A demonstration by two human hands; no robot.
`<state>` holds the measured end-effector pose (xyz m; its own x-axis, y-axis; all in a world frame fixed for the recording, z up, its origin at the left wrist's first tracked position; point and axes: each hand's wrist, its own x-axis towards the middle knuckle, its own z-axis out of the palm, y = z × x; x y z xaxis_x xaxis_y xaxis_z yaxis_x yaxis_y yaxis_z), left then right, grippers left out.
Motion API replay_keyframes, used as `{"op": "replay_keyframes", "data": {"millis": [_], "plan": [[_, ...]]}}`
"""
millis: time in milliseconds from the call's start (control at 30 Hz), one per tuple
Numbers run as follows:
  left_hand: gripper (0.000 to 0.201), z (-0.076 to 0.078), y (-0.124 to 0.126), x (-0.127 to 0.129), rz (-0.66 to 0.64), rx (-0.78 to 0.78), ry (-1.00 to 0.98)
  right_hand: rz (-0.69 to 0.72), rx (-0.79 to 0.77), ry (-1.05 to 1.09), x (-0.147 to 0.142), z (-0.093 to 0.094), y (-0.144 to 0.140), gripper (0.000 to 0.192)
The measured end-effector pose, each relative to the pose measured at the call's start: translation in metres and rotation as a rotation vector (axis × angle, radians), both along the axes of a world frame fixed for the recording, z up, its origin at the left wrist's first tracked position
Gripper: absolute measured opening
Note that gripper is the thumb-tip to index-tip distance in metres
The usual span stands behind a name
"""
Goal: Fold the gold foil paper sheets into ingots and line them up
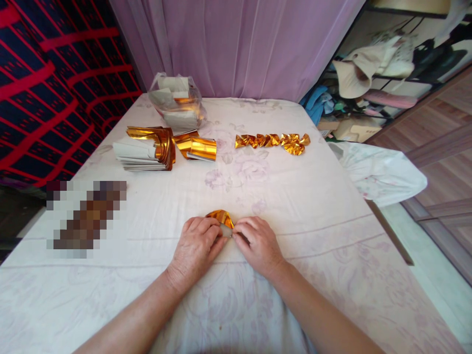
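Observation:
Near the front of the table, a piece of gold foil paper (pixel 221 216) with a pale underside is partly curled between my hands. My left hand (pixel 197 241) has its fingers closed on the left side of the sheet. At the right edge, my right hand (pixel 258 243) pinches the same paper between thumb and fingers. Parts of the sheet are hidden beneath the fingers. Farther back lie a stack of gold and white paper sheets (pixel 143 155) and a few loose gold sheets (pixel 199 148). A row of folded gold foil pieces (pixel 269 141) sits at the back right.
A clear plastic bag (pixel 177 105) holding more paper stands at the back left. A pixelated patch (pixel 88 216) covers something on the left. The table wears a white flowered cloth (pixel 155 206). Shelves with hats (pixel 354 76) and a white bag (pixel 387 172) are at the right.

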<state>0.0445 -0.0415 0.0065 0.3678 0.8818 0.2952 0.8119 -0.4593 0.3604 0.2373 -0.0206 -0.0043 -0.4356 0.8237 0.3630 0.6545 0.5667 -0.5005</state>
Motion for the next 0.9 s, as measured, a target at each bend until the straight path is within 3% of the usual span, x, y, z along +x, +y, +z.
{"op": "replay_keyframes", "data": {"millis": [500,900], "plan": [[0.011,0.003,0.001,0.002,0.009,-0.002,0.033,-0.065,0.038,-0.094,-0.006,0.001,-0.002,0.008],[0.019,0.003,-0.010,-0.001,-0.055,0.122,0.161,-0.104,0.037,-0.139,-0.008,0.001,-0.003,0.008]]}}
